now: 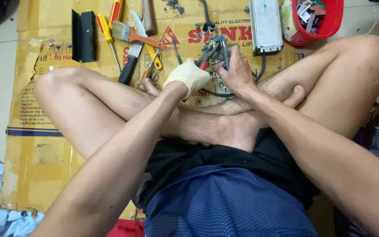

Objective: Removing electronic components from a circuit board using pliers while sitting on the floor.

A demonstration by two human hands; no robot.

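The person sits cross-legged on flattened cardboard (40, 149). The gloved left hand (187, 77) is closed around red-handled pliers (205, 59), whose tips meet a small circuit board (219, 50). The bare right hand (237, 72) clasps that board just above the shins. Beyond lie screwdrivers (107, 35), a paintbrush (132, 35), a grey metal box (266, 24) and a red basket (330, 22)

From my seat the head view looks evenly lit, soft indoor light from overhead, no hard glare. Shadows are faint, pooling under the legs toward 6 o'clock. The cardboard (40, 145) at 9 o'clock reads sharp; the forearms nearest the lens go soft, and edges at 3 o'clock bow slightly.
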